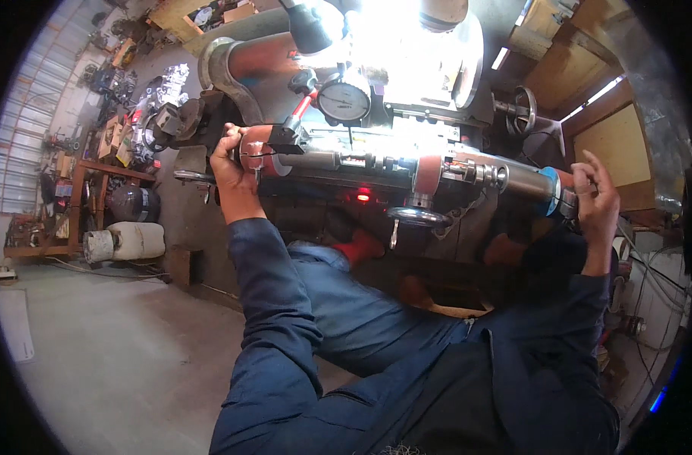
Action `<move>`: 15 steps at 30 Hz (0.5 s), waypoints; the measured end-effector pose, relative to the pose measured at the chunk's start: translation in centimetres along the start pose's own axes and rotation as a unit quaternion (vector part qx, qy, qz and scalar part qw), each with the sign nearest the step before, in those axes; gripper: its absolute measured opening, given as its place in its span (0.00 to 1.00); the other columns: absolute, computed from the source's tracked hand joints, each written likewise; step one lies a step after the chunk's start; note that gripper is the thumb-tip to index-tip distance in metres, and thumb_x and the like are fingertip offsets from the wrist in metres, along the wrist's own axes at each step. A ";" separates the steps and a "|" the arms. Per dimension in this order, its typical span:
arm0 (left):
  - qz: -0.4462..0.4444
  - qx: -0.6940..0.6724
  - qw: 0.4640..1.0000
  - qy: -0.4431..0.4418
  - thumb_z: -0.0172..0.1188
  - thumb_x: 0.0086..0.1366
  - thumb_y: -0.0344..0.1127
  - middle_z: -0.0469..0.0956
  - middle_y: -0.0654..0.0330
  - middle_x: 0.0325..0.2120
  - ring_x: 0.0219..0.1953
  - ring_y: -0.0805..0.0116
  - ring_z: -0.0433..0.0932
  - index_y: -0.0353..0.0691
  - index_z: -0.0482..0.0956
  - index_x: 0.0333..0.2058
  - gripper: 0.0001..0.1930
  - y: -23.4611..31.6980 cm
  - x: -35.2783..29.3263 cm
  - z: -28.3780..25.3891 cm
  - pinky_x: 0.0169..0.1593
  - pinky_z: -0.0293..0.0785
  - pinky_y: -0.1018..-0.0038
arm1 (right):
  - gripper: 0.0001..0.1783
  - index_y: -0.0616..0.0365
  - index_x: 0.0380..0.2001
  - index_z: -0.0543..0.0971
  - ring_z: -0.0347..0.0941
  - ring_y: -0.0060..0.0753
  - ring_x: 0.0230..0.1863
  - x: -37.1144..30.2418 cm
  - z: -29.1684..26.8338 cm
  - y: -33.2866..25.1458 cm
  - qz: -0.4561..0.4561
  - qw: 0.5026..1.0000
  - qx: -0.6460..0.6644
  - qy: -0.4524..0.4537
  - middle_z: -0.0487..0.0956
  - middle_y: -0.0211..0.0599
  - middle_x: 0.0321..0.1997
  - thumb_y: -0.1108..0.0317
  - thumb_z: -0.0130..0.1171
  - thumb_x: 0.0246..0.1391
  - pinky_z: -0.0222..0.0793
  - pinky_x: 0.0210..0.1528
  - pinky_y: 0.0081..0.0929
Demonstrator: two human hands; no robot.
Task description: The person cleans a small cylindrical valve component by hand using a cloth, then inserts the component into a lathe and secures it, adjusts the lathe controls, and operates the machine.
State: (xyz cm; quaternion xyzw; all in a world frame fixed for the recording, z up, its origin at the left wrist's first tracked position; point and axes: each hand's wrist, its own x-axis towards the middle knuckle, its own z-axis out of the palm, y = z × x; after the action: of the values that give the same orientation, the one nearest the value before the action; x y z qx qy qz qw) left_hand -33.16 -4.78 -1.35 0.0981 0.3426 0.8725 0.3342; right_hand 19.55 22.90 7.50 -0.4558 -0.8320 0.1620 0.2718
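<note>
Head view: the left hand is at the left end of the machine bed, fingers curled over the outer side of the red housing; clamping force on this grip cannot be determined. The right hand is at the right end, fingers bent beside the blue ring of the metal cylinder; whether this grip is closed cannot be determined. A dial indicator on a red arm stands above the bed, between the hands. A handwheel projects from the front edge.
</note>
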 end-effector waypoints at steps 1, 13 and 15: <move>-0.017 0.032 0.998 0.042 0.58 0.54 0.25 0.74 0.68 0.32 0.39 0.68 0.79 0.45 0.72 0.44 0.17 0.5 -0.6 0.3 0.43 0.82 0.68 | 0.25 0.62 0.57 0.77 0.79 0.34 0.52 0.1 -0.4 1.5 -0.023 0.998 0.054 -0.015 0.83 0.40 0.50 0.54 0.50 0.68 0.71 0.56 0.32; -0.003 0.031 0.992 0.123 0.48 0.70 0.44 0.78 0.52 0.45 0.47 0.54 0.80 0.37 0.73 0.47 0.17 0.5 -0.7 -2.8 0.49 0.78 0.53 | 0.19 0.63 0.56 0.78 0.77 0.29 0.52 -0.4 -0.8 18.0 0.145 0.943 0.298 -0.023 0.81 0.36 0.53 0.63 0.49 0.71 0.71 0.58 0.28; 0.006 0.024 0.990 0.139 0.46 0.70 0.45 0.78 0.53 0.45 0.50 0.54 0.78 0.38 0.73 0.47 0.17 0.1 -0.7 -3.3 0.54 0.73 0.53 | 0.19 0.63 0.54 0.79 0.78 0.28 0.47 0.0 -0.9 17.2 0.122 0.958 0.256 -0.039 0.82 0.35 0.49 0.62 0.49 0.71 0.74 0.53 0.29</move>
State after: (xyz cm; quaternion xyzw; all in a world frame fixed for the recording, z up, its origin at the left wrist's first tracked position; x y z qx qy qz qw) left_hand -34.01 -7.05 -3.75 -0.0138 0.4060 0.8711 0.2761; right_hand 31.61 32.06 -0.62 -0.4624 -0.7106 0.4189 0.3251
